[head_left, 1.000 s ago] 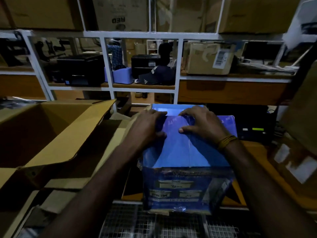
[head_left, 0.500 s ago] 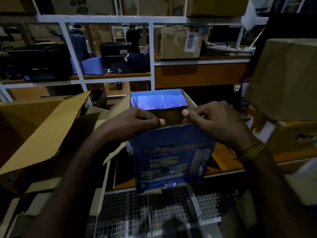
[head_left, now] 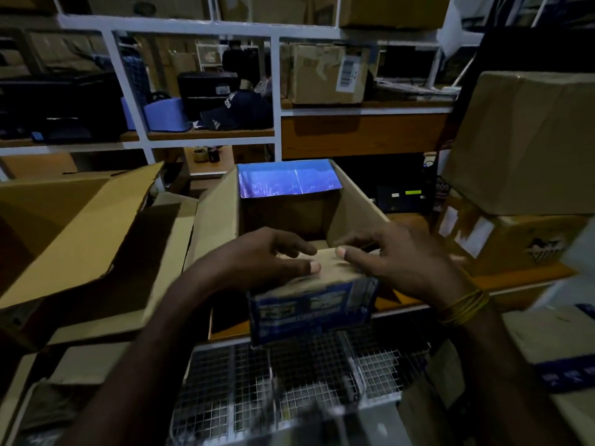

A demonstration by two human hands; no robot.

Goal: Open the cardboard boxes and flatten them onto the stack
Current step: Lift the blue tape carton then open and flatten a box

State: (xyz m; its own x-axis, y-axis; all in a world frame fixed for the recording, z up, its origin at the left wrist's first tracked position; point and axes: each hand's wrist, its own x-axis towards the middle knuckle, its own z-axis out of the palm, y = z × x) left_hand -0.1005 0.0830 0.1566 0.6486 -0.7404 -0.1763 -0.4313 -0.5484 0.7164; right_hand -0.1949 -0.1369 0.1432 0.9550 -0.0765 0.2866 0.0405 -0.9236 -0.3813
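A blue printed cardboard box stands in front of me with its top open. Its far flap shows a glossy blue face, and its side flaps stand up brown. My left hand and my right hand both lie on the near flap, which is folded outward and down. The thumbs press on the flap's brown inner face and the fingers curl over its edge. The inside of the box looks dark, and I cannot tell whether anything is in it.
A big open brown carton and flattened cardboard lie to the left. Sealed cartons are stacked on the right. White shelving with boxes, a cap and devices stands behind. A wire mesh basket sits below the box.
The box top went from closed, to the near flap lifted, to that flap bent outward and down under both hands. The view swung slightly left and down.
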